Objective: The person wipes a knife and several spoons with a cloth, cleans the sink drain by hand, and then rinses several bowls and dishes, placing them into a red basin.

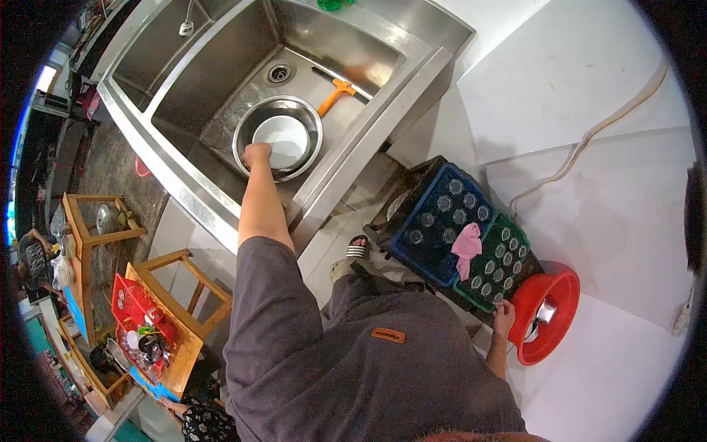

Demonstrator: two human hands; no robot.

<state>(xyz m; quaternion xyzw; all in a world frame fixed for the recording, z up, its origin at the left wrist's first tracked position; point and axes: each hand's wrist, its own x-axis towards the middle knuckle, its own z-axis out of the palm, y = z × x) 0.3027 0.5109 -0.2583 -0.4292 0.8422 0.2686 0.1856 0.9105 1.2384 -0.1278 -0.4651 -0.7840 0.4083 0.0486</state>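
My left hand (257,155) is closed at the rim of a white bowl (289,137), which sits inside a round steel basin (314,127) in the sink. My right hand (504,318) is at the corner of a green crate (486,259), with its fingertips closed at a drinking glass (498,298). Several more glasses stand in that crate. A pink cloth (466,249) lies across the edge between the green crate and a blue crate (431,254), which also holds glasses.
The steel sink (221,96) holds an orange-handled squeegee (337,94) beside the basin. A red tub (563,295) with a metal item inside stands right of the crates. At lower left, a red basket (132,295) of dishes rests on an overturned wooden stool, near another person's arm (175,407).
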